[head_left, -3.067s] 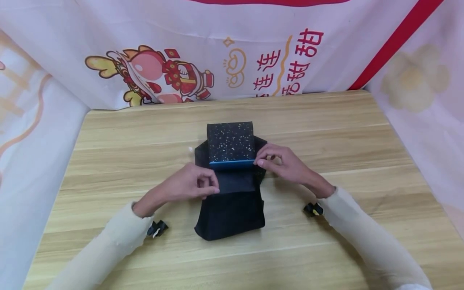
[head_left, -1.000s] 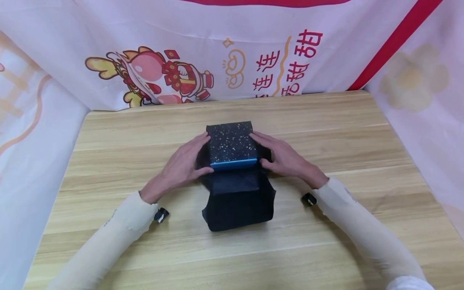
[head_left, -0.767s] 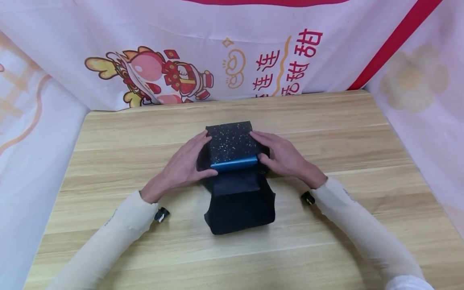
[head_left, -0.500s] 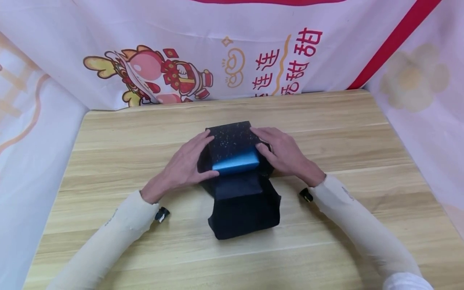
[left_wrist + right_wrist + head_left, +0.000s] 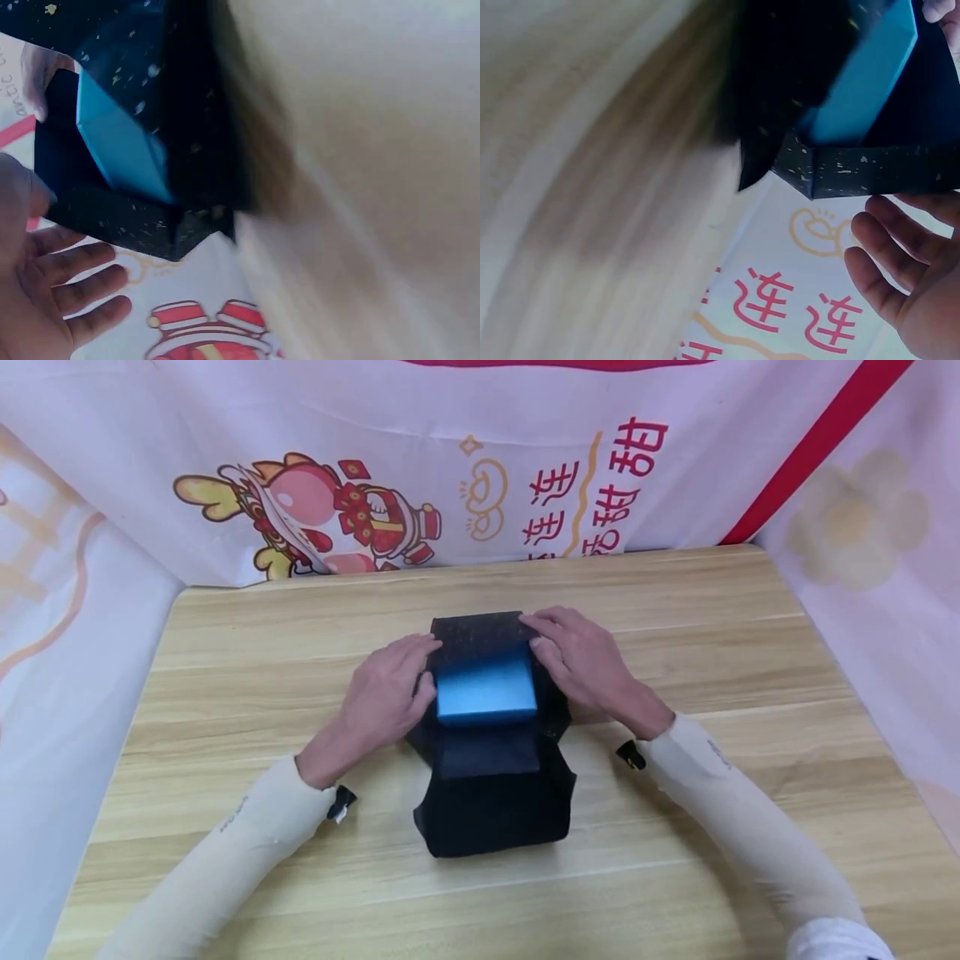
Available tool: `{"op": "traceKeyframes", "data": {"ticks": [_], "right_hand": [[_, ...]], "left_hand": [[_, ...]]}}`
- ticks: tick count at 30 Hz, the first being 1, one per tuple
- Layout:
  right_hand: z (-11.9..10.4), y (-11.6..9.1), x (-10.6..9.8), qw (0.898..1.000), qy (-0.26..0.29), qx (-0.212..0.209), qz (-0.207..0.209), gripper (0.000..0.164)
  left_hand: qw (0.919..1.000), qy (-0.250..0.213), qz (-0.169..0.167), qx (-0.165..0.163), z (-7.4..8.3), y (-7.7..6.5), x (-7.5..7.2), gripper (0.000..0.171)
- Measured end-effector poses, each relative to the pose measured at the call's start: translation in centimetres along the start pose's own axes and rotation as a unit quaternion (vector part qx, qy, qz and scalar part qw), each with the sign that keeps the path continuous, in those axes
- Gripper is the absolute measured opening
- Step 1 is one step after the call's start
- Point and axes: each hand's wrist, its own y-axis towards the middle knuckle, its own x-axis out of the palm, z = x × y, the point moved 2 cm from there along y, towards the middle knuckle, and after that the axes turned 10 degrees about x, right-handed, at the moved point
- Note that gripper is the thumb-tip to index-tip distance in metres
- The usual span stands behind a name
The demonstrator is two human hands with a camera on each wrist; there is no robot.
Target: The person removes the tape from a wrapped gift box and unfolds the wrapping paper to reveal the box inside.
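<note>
A blue box (image 5: 487,689) lies within creased black wrapping paper (image 5: 495,814), speckled on its outer face and plain inside. The far panel of the paper is raised over the box's back part, and the box's front and top show below it. My left hand (image 5: 384,689) grips the left edge of that panel between thumb and fingers. At the upper right corner, my right hand (image 5: 585,656) pinches the opposite edge. The near flap spreads toward me. In the left wrist view, the blue box (image 5: 120,142) shows between paper walls, the left thumb on the paper.
The wooden table (image 5: 262,660) extends around the paper. A printed white cloth (image 5: 420,427) hangs along the back and sides. Small black wrist devices (image 5: 632,755) sit beneath both cuffs.
Both hands have come onto the sides of the far panel. The panel has been drawn back and up, so much more of the blue box shows. The near flap has shifted slightly.
</note>
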Motion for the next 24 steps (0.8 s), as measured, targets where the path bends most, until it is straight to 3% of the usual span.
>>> {"op": "traceKeyframes", "data": {"ticks": [4, 8, 12, 17, 22, 24], "right_hand": [[-0.1, 0.5, -0.5, 1.0, 0.014, 0.015, 0.014, 0.035], [0.0, 0.9, -0.9, 0.999, 0.013, 0.044, 0.024, 0.034], [0.6, 1.2, -0.7, 0.996, 0.023, 0.084, 0.019, 0.032], [1.9, 1.5, -0.1, 0.989, 0.084, 0.125, 0.012, 0.031], [2.8, 2.1, 0.4, 0.976, 0.162, 0.139, 0.035, 0.03], [3.2, 2.4, 0.6, 0.97, 0.191, 0.145, 0.045, 0.03]], "left_hand": [[0.998, 0.05, 0.036, 0.007, 0.2, 1.2, -0.7, 0.032], [0.9963, 0.072, 0.046, -0.007, -0.4, 2.4, -1.6, 0.026], [0.9975, 0.045, 0.04, -0.038, -1.4, 3.3, -2.3, 0.024], [0.9953, 0.0, 0.043, -0.086, -3.0, 4.0, -2.3, 0.025], [0.9861, -0.059, 0.053, -0.146, -4.4, 4.0, -1.5, 0.027], [0.9772, -0.095, 0.05, -0.183, -5.1, 3.8, -1.1, 0.03]]}}
